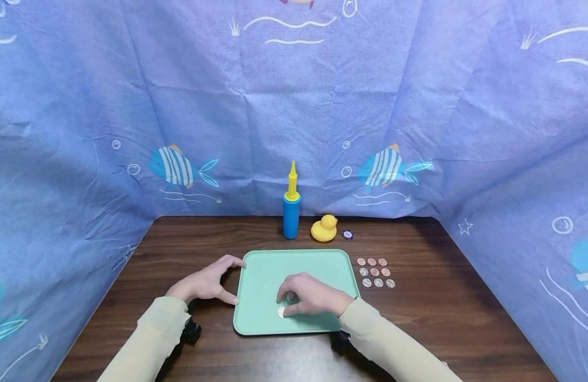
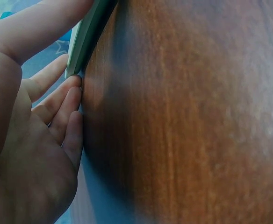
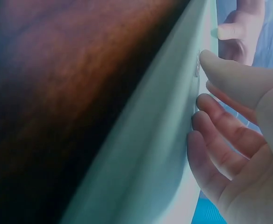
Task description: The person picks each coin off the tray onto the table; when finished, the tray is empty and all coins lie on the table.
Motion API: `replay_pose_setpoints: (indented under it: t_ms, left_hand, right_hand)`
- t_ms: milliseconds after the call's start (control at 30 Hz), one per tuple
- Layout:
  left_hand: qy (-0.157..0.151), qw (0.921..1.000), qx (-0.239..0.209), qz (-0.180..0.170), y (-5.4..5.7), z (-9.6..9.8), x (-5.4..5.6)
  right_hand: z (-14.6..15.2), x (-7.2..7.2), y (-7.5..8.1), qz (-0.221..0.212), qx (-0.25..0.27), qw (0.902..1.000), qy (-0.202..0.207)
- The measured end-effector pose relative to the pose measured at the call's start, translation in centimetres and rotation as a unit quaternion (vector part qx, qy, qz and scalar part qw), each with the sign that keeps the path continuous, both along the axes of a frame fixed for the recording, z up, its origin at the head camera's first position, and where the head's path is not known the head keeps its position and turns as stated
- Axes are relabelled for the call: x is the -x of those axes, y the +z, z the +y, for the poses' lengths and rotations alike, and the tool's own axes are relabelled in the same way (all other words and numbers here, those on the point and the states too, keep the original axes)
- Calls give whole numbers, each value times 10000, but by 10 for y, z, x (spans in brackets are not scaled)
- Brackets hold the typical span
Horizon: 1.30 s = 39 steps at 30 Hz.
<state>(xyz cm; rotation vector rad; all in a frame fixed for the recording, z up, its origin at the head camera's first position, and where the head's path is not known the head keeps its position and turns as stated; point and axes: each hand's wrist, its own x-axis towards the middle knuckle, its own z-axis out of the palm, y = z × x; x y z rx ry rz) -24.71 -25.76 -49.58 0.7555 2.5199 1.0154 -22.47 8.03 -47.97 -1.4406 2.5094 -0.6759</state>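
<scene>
A mint-green tray (image 1: 260, 265) lies on the wooden table. My left hand (image 1: 205, 280) is at its left side, thumb and fingers spread apart, with the tips touching the rim. In the left wrist view the fingertips meet the tray's edge (image 2: 82, 44). Over the tray is my right hand (image 1: 310, 294), palm down and fingers loosely bent. Its thumb touches a small pale, silvery coin (image 1: 281, 312) that lies flat on the tray. The right wrist view shows the thumb tip on the coin (image 3: 197, 65) and the other fingertips against the tray surface.
Right of the tray, several copper and silver coins (image 1: 374, 272) lie in neat rows on the table (image 1: 432, 318). Behind it stand a blue and yellow hand pump (image 1: 291, 217), a yellow rubber duck (image 1: 324, 229) and a small dark disc (image 1: 348, 234). A blue fish-print curtain (image 1: 294, 106) surrounds the table.
</scene>
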Motion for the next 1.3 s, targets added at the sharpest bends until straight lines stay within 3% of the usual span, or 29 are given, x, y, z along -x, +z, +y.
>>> replay_pose_setpoints:
  t_ms: [267, 800, 1067, 1300]
  left_hand:
    - [-42, 9999, -22, 111, -1, 0, 0]
    - [-52, 9999, -52, 132, -3, 0, 1]
    - [-46, 9999, -49, 132, -1, 1, -1]
    - [-51, 9999, 3, 160, -1, 1, 0]
  right_hand:
    - [-3, -1, -3, -54, -168, 9997, -140]
    - [-11, -6, -4, -90, -267, 9996, 6]
    - [-16, -11, 4, 132, -477, 9988, 45]
    - [-17, -11, 4, 67, -557, 9984, 16]
